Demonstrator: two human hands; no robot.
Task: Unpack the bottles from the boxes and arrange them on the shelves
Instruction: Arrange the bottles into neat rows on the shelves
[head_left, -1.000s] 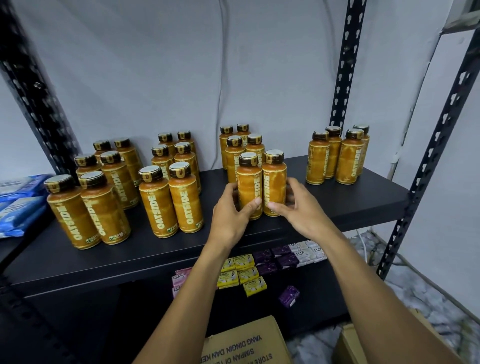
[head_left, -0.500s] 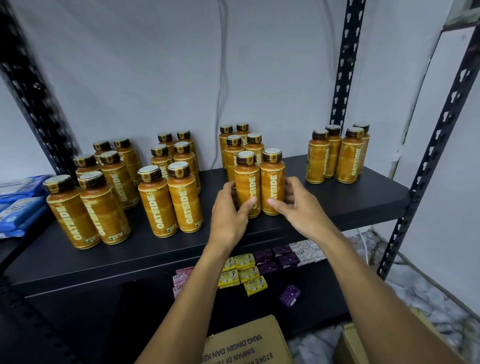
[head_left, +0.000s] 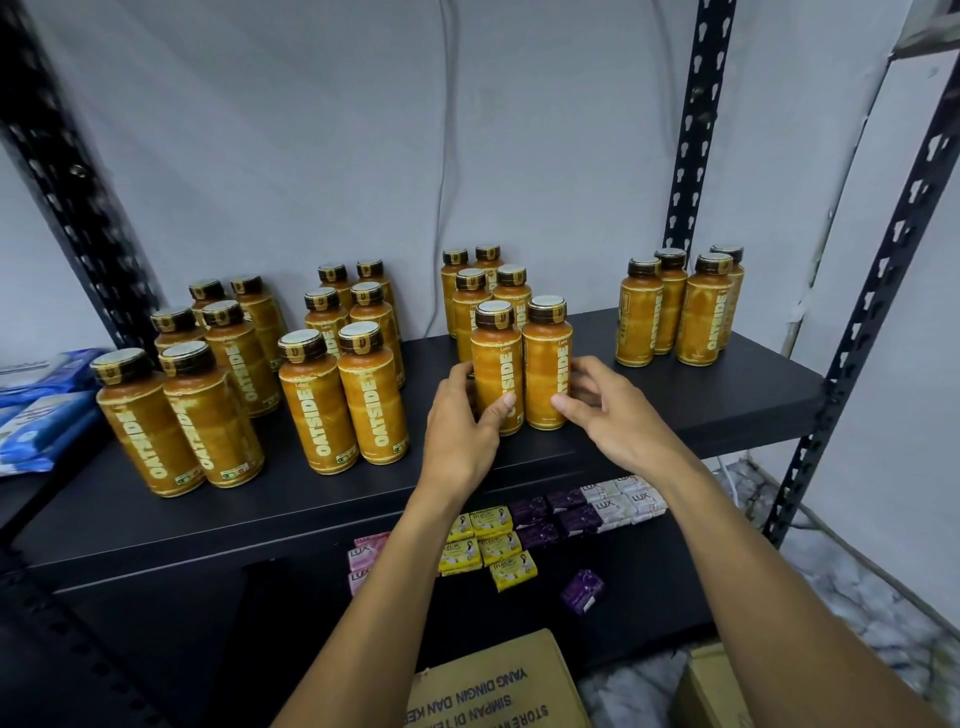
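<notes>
Orange Oatside bottles with dark caps stand in paired rows on the black shelf. My left hand grips the left front bottle of the middle row, thumb on its label and fingers round its left side. The right front bottle stands touching it, and my right hand holds it with the thumb in front and the fingers on its right side. Both stand upright just ahead of several more bottles. Other groups stand at the left, centre-left and right.
Soap bars lie on the lower shelf. A cardboard box sits below my arms, with a second box to its right. Blue packs lie at the far left. Perforated black uprights frame the shelf's right side.
Both hands have slid the two front bottles a little farther back on the shelf, toward the row behind. My grips stay the same.
</notes>
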